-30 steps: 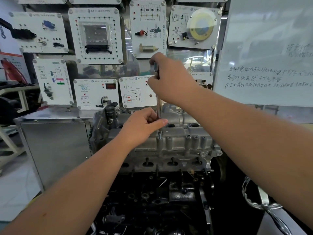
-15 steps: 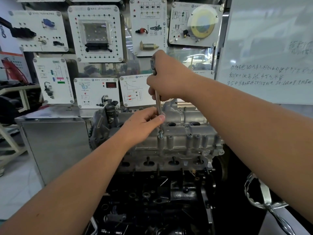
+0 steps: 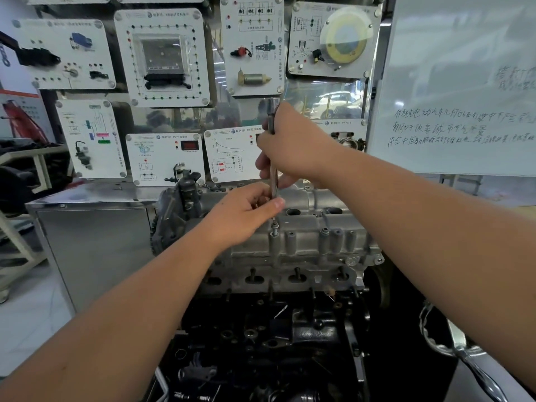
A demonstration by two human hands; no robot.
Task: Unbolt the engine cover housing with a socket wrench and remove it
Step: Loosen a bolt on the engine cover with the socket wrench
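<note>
The grey cast engine cover housing [image 3: 307, 242] sits on top of the dark engine block [image 3: 275, 338] in the middle of the view. A slim socket wrench [image 3: 273, 175] stands upright over a bolt [image 3: 274, 226] near the cover's front edge. My right hand [image 3: 293, 146] grips the upper part of the wrench shaft, its top end poking out above the fist. Lower down, my left hand [image 3: 246, 211] pinches the shaft just above the bolt, thumb and fingers around it. The bolt head stands a little proud of its boss.
Behind the engine hangs a wall of white training panels [image 3: 162, 56] with parts mounted on them. A whiteboard [image 3: 458, 91] with handwriting fills the right. A metal cabinet [image 3: 92, 245] stands to the left; a chrome handle [image 3: 470, 358] juts in at lower right.
The wrench has stayed on the same bolt with both hands on it. My right hand has shifted slightly on the shaft between frames, and the view has drifted a little.
</note>
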